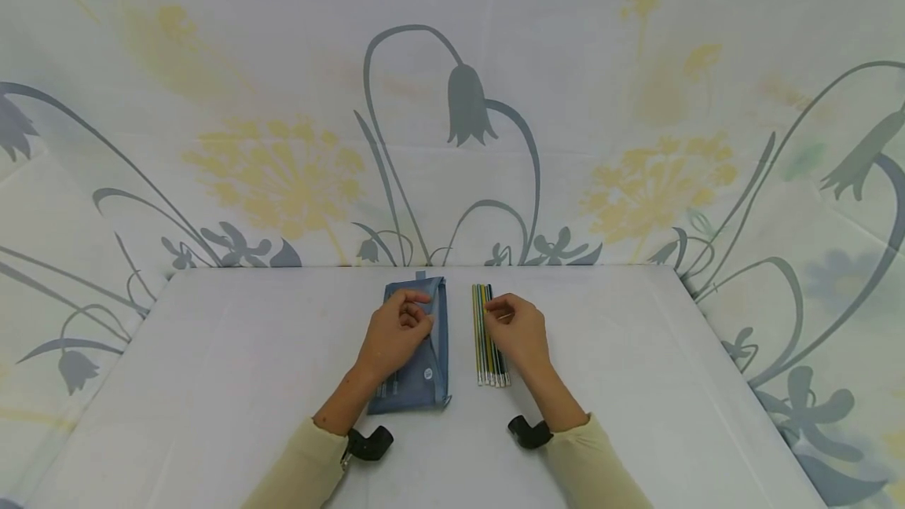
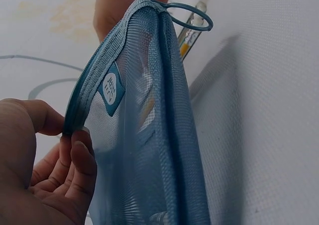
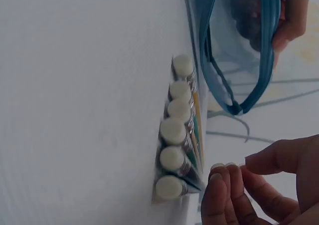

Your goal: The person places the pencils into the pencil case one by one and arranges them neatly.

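A blue mesh zip pouch lies on the white table, slightly left of centre. My left hand pinches its zipped edge between thumb and finger, so the mouth gapes in the right wrist view. A round label and a zip-pull ring show in the left wrist view. Right of the pouch, several striped pencils lie side by side, their white erasers towards me. My right hand hovers by their right side, fingers loosely bent, thumb and fingertips close together, with nothing visible between them.
A flower-printed cloth rises behind the white table and along both sides. Small black wrist cameras jut inward below each hand.
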### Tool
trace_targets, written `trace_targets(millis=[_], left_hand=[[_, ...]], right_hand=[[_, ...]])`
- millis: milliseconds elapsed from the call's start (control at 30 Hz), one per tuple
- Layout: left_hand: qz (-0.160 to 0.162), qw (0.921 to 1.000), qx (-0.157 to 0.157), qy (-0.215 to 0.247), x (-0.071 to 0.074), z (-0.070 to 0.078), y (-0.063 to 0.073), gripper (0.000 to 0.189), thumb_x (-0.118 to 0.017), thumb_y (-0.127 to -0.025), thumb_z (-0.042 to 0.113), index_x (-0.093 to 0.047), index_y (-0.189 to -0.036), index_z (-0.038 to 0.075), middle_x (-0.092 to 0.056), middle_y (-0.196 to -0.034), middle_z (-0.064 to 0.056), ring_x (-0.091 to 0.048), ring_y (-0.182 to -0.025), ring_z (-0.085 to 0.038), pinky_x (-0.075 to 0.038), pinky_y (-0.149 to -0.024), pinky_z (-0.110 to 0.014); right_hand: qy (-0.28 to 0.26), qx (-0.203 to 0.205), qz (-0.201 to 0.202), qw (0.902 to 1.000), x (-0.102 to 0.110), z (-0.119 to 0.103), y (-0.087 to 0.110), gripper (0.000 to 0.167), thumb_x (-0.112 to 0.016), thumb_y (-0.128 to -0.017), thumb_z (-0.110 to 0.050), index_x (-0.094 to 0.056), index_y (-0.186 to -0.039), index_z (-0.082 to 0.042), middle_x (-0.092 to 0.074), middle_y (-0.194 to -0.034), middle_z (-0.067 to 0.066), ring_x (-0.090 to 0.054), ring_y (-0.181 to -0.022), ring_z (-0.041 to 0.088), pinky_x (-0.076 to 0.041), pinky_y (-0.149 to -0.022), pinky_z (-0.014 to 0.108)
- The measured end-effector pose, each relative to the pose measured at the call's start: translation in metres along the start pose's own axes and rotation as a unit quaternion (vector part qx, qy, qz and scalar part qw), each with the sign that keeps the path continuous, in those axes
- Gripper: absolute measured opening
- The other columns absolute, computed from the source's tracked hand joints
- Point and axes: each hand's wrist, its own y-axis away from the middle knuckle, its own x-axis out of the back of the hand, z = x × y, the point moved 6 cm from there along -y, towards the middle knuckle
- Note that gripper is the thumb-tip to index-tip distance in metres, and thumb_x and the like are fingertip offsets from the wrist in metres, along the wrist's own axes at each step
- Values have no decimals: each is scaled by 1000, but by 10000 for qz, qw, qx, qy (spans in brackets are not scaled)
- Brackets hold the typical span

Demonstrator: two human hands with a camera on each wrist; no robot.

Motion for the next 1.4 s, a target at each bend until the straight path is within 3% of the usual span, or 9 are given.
trace_targets(millis=[367, 733, 1033, 1400], left_hand=[[11, 10000, -16, 11, 1, 0, 0, 30, -72, -98, 8, -67, -128, 3, -67, -95, -7, -62, -79, -18, -50, -72, -25], [22, 10000, -36, -83, 1, 0, 0, 31, -72, -98, 9, -66, -128, 1, -67, -94, -5, -62, -79, -17, -51, -71, -25], [41, 9999, -66, -97, 0, 0, 0, 30, -72, -98, 9, -66, -127, 1, -67, -94, -5, -62, -78, -17, -51, -71, -25], [16, 10000, -57, -28, 0, -1, 0, 29, -73, -98, 7, -67, -127, 3, -67, -93, -7, -62, -78, -18, -50, -71, -25]], right_hand=[[724, -85, -91, 9973, 10, 12, -5, 9, -71, -87, -5, -76, -93, -1, -74, -84, 9, -69, -78, 22, -55, -72, 36], [1226, -326, -258, 9916, 11, 19, -6, 15, -80, -86, -13, -76, -79, -1, -71, -72, 6, -64, -68, 20, -50, -60, 33], [1461, -453, -358, 9876, 10, 20, -5, 20, -82, -87, -17, -76, -75, -3, -73, -74, 9, -67, -70, 23, -53, -61, 36], [1601, -744, -506, 9830, 11, 22, -4, 26, -82, -87, -23, -77, -72, -3, -73, -74, 10, -64, -65, 23, -48, -53, 33]])
